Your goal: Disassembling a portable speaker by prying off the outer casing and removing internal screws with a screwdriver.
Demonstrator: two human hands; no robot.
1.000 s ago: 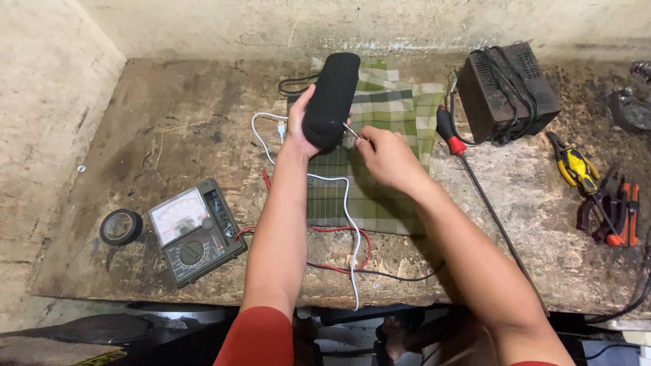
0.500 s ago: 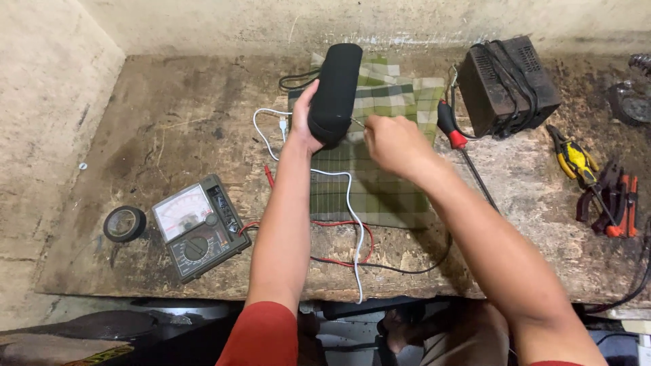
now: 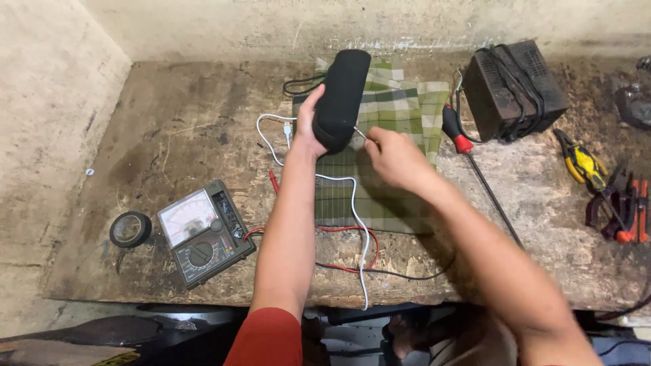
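Observation:
My left hand (image 3: 306, 129) grips the near end of a black cylindrical speaker (image 3: 341, 98) and holds it tilted above a green checked cloth (image 3: 392, 146). My right hand (image 3: 395, 156) is just right of the speaker's near end, its fingers pinched on a thin metal tool whose tip (image 3: 358, 130) touches the speaker. A white cable (image 3: 352, 203) runs from under my left hand down to the bench's front edge.
An analogue multimeter (image 3: 203, 232) with red and black leads (image 3: 339, 251) lies at the front left beside a roll of black tape (image 3: 130, 228). A red-handled screwdriver (image 3: 475, 163), a black box (image 3: 514, 80) and pliers (image 3: 583, 166) lie to the right.
My right hand has moved slightly left, closer to the speaker's near end, bringing the thin tool against it. The left hand and speaker stay almost still.

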